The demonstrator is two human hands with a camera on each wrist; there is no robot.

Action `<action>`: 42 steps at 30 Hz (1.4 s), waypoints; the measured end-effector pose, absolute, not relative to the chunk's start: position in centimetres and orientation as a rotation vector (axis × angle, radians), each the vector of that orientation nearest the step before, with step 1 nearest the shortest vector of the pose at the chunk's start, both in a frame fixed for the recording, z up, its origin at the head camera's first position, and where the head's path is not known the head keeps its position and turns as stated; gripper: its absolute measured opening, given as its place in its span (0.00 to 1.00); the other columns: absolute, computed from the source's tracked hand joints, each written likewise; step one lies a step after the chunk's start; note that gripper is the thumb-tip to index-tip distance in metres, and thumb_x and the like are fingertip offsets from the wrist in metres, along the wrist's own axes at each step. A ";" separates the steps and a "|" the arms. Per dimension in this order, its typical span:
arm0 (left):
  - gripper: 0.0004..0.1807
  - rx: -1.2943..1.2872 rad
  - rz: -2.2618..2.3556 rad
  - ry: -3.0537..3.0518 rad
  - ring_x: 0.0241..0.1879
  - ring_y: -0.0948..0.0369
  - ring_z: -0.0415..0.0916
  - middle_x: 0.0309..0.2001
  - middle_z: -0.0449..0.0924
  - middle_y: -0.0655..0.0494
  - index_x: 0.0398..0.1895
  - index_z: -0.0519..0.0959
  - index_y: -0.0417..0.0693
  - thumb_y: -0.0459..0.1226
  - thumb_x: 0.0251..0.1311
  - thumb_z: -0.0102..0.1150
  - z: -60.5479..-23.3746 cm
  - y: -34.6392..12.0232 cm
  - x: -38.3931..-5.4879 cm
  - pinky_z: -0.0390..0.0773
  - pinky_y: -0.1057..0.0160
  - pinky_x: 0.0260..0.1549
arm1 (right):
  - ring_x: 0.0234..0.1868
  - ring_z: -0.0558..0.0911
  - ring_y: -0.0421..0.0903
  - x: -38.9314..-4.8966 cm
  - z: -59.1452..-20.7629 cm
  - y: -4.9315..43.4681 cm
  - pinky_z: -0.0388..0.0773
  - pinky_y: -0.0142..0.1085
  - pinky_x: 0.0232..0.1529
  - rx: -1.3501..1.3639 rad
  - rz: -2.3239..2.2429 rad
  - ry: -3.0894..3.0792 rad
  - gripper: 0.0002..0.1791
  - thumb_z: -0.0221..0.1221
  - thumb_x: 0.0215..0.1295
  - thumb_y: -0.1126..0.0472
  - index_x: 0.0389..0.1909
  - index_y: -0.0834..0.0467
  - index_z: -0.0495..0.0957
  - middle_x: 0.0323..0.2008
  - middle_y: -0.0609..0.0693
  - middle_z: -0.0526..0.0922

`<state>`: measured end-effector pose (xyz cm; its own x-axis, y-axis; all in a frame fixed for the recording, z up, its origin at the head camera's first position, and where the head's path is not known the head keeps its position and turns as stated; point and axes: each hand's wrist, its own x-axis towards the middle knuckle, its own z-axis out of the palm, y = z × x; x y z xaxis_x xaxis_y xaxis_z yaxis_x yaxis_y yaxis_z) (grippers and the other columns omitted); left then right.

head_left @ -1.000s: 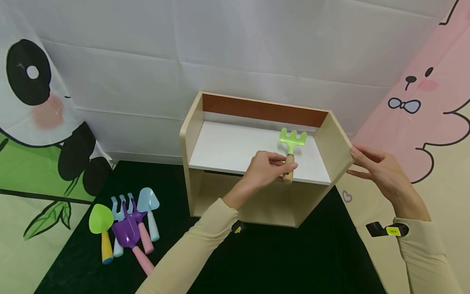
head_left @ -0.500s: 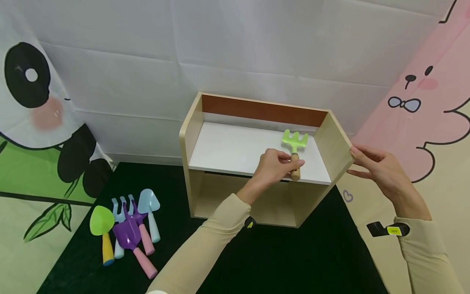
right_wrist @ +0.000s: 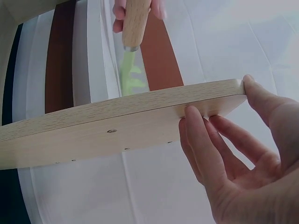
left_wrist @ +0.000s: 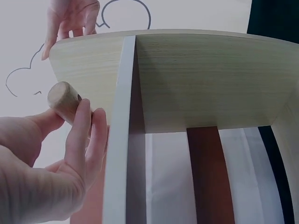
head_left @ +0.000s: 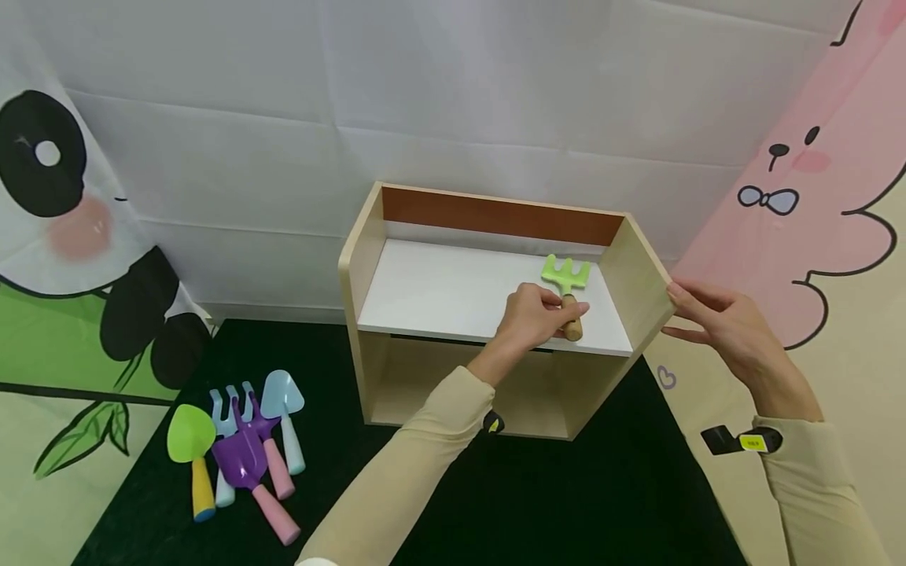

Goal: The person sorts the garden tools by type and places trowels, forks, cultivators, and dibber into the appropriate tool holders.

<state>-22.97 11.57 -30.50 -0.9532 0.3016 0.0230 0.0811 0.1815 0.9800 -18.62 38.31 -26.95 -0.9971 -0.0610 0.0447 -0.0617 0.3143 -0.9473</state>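
Observation:
My left hand [head_left: 527, 318] pinches the wooden handle of a small green hand rake [head_left: 566, 277] between thumb and fingers. The rake's three prongs point to the back, close over the right part of the white upper board. That board belongs to a two-tier wooden shelf [head_left: 650, 295]. In the left wrist view the round end of the rake handle [left_wrist: 63, 97] shows beside the board's front edge. My right hand [head_left: 743, 342] grips the shelf's right side panel at its front corner. In the right wrist view its thumb is on the edge and its fingertips [right_wrist: 191, 112] press the outer face.
Left of the shelf, several toy garden tools lie grouped on the dark green tabletop [head_left: 566, 503]: a green trowel [head_left: 191, 434], a purple shovel [head_left: 242, 460], purple and blue forks and a light blue trowel [head_left: 283, 393]. A white sheet [head_left: 453, 102] hangs behind.
My left hand has moved slightly right and back with the hand rake, whose handle has come lower towards the white board. My right hand keeps its hold on the side panel.

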 end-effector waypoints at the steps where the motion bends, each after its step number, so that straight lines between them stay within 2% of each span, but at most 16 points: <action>1: 0.17 0.366 1.865 2.277 0.20 0.63 0.81 0.23 0.81 0.55 0.32 0.83 0.37 0.44 0.53 0.69 -30.6 11.6 -23.1 0.78 0.68 0.21 | 0.47 0.81 0.38 -18.7 -27.0 38.3 0.82 0.38 0.39 0.121 1.832 -2.548 0.26 0.55 0.68 0.55 0.64 0.61 0.68 0.53 0.45 0.77; 6: 0.18 0.341 1.840 2.345 0.20 0.65 0.80 0.21 0.81 0.56 0.34 0.83 0.38 0.46 0.53 0.68 -31.0 11.9 -23.5 0.75 0.69 0.19 | 0.47 0.81 0.38 -18.7 -27.2 38.3 0.82 0.37 0.39 0.124 1.811 -2.567 0.26 0.55 0.69 0.55 0.64 0.61 0.67 0.53 0.44 0.77; 13: 0.18 0.331 1.753 2.511 0.18 0.67 0.68 0.19 0.74 0.60 0.32 0.82 0.39 0.47 0.55 0.67 -31.3 12.5 -23.8 0.64 0.71 0.15 | 0.47 0.81 0.38 -18.7 -27.2 38.2 0.82 0.37 0.39 0.120 1.786 -2.588 0.26 0.54 0.69 0.55 0.65 0.60 0.66 0.54 0.45 0.76; 18: 0.17 0.399 1.715 2.561 0.15 0.67 0.69 0.18 0.74 0.57 0.33 0.80 0.38 0.45 0.57 0.65 -31.6 12.9 -23.9 0.65 0.72 0.13 | 0.47 0.81 0.38 -18.7 -27.2 38.2 0.82 0.38 0.39 0.122 1.798 -2.584 0.26 0.54 0.69 0.54 0.65 0.60 0.67 0.54 0.46 0.76; 24: 0.23 0.440 1.662 2.682 0.24 0.64 0.71 0.30 0.77 0.54 0.48 0.77 0.35 0.46 0.59 0.63 -32.0 13.0 -23.9 0.70 0.71 0.19 | 0.48 0.81 0.38 -18.7 -27.1 38.3 0.82 0.38 0.39 0.129 1.802 -2.584 0.26 0.54 0.69 0.54 0.65 0.59 0.66 0.54 0.45 0.76; 29: 0.22 0.479 1.731 2.617 0.25 0.65 0.77 0.35 0.83 0.50 0.52 0.76 0.35 0.44 0.63 0.57 -32.2 12.9 -23.9 0.75 0.71 0.23 | 0.47 0.81 0.37 -18.6 -26.9 38.5 0.82 0.37 0.39 0.129 1.849 -2.539 0.26 0.55 0.69 0.56 0.64 0.61 0.67 0.54 0.46 0.76; 33: 0.19 0.470 1.817 2.562 0.25 0.67 0.79 0.35 0.83 0.50 0.51 0.77 0.36 0.42 0.64 0.55 -32.3 12.3 -23.8 0.76 0.70 0.23 | 0.47 0.81 0.38 -18.7 -26.9 38.4 0.82 0.37 0.39 0.131 1.879 -2.513 0.25 0.55 0.68 0.56 0.64 0.61 0.68 0.54 0.46 0.77; 37: 0.16 0.464 1.904 2.501 0.24 0.68 0.78 0.33 0.82 0.52 0.46 0.79 0.38 0.42 0.63 0.57 -32.4 11.5 -23.4 0.77 0.70 0.22 | 0.47 0.81 0.38 -18.7 -26.9 38.3 0.82 0.37 0.39 0.133 1.883 -2.517 0.25 0.55 0.68 0.56 0.64 0.61 0.68 0.54 0.46 0.77; 42: 0.12 0.503 2.031 2.367 0.22 0.61 0.81 0.32 0.80 0.54 0.43 0.80 0.40 0.40 0.63 0.59 -32.6 10.4 -22.6 0.79 0.67 0.20 | 0.47 0.81 0.38 -18.7 -27.1 38.3 0.82 0.37 0.39 0.134 1.890 -2.511 0.25 0.55 0.68 0.56 0.64 0.61 0.68 0.54 0.45 0.77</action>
<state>-22.64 10.39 -32.63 -0.9492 0.2275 0.2176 0.2496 0.1230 0.9605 -18.74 38.27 -27.08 -0.9964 -0.0704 0.0477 -0.0654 0.2747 -0.9593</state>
